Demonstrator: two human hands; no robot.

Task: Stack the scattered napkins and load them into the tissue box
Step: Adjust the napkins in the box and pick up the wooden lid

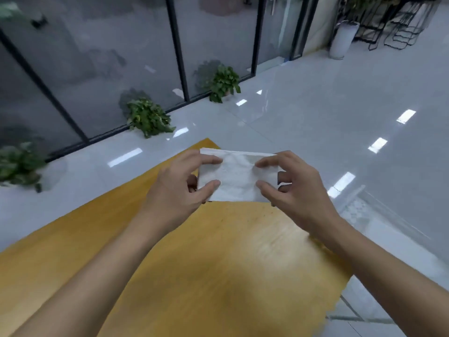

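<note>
A white stack of napkins (237,177) is held up above the far end of the yellow wooden table (218,263). My left hand (179,188) grips its left side, thumb on the front and fingers curled round the edge. My right hand (294,188) grips its right side the same way. The napkins look squared into one flat rectangle. No tissue box shows in the view.
Beyond the table lies a glossy grey tiled floor (315,113). Potted green plants (148,117) stand along a glass wall with black frames. A white tall planter (342,40) and black wire racks are at the far right.
</note>
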